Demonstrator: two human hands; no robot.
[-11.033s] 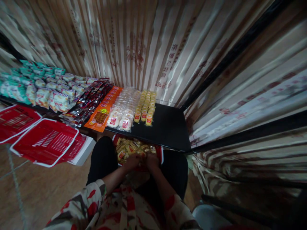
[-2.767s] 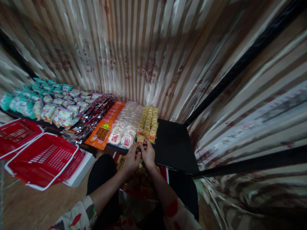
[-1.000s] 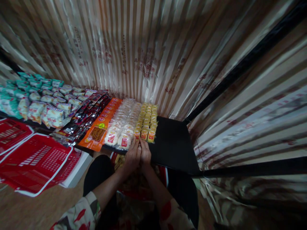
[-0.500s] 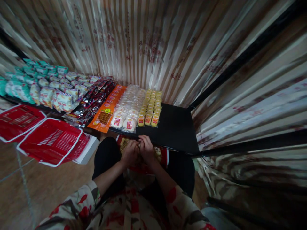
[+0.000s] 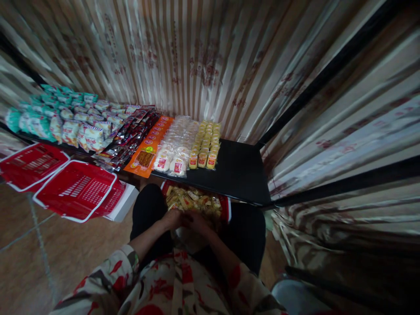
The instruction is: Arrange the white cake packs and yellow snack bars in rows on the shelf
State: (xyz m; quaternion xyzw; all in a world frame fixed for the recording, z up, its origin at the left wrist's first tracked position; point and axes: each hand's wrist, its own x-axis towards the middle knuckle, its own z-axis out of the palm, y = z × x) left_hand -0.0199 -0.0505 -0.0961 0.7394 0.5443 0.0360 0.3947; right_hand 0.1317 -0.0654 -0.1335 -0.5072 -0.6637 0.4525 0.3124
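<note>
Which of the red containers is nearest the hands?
The red container between the legs, with yellow packets inside; left hand and right hand are at its near side. The two red baskets sit off to the left.

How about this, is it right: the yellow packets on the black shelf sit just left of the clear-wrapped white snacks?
Wrong side: the head view shows the yellow packets on the black shelf just right, not left, of the clear-wrapped white snacks.
</note>
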